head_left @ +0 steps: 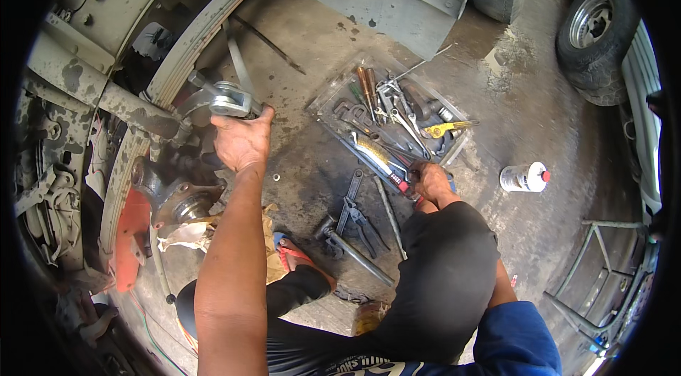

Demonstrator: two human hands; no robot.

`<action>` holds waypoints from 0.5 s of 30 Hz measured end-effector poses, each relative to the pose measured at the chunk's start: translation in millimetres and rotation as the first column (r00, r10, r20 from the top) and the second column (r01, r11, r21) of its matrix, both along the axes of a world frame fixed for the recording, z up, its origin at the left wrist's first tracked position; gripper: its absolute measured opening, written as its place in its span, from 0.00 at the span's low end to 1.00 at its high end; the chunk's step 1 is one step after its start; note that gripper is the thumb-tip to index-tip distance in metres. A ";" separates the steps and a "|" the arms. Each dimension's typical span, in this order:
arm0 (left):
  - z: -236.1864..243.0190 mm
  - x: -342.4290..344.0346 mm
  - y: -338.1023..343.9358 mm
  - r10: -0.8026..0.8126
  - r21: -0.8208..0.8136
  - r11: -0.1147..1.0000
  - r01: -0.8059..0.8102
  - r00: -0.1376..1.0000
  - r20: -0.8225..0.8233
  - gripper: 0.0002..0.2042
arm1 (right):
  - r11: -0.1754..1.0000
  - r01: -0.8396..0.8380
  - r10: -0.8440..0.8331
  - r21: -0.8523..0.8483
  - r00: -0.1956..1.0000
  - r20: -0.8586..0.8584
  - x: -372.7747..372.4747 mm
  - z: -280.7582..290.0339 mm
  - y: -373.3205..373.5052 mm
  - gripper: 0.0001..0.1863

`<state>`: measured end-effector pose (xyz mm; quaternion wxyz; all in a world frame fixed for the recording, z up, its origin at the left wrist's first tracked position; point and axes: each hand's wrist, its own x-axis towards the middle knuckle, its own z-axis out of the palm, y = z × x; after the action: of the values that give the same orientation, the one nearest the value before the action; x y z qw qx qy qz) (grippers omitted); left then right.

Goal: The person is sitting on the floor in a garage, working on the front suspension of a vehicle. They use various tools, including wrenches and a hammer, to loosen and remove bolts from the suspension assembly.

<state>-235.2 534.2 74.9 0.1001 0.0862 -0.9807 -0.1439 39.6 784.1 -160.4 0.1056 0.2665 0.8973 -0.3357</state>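
Observation:
My left hand (pixel 241 138) reaches up into the wheel well and grips a shiny grey metal suspension part (pixel 228 99) beside the leaf spring (pixel 191 50). My right hand (pixel 430 181) stretches over my knee to the near edge of a flat metal tool tray (pixel 328 96) on the concrete floor. Its fingers are closed around the handle end of a long wrench with a red tip (pixel 379 157). The tray holds several wrenches, screwdrivers and yellow-handled pliers (pixel 447 128).
A bare wheel hub (pixel 177 202) and an orange part (pixel 131 234) sit low left. Pliers (pixel 355 214), a long-handled tool (pixel 355 252) and a rod (pixel 390 216) lie by my sandalled foot (pixel 294 255). A white can (pixel 523 177), a tyre (pixel 596 28) and a metal frame (pixel 603 262) stand to the right.

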 end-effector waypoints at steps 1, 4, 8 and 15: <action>0.3 -0.2 -1.2 -0.007 0.006 1.000 0.007 1.000 0.003 0.42 | 0.997 -0.073 0.070 0.036 0.993 0.090 -6.7 -7.1 -1.3 0.14; -2.0 -0.4 -2.4 -0.034 0.001 0.999 0.034 0.999 -0.013 0.42 | 0.947 -0.285 0.231 0.146 0.924 0.305 -19.7 -31.1 -4.7 0.14; -4.8 -3.2 -4.0 -0.021 -0.001 1.000 0.021 1.000 -0.007 0.43 | 0.869 -0.426 0.353 0.251 0.890 0.289 -17.9 -49.6 -2.4 0.13; -7.1 -4.9 -6.5 -0.053 0.018 0.998 0.054 0.997 -0.047 0.43 | 0.892 -0.347 0.274 0.290 0.925 0.263 -44.7 -30.9 -13.2 0.12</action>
<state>-240.1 527.8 67.8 0.1182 0.0574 -0.9786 -0.1580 -5.1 771.0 -191.3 0.2083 0.1677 0.9551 -0.1277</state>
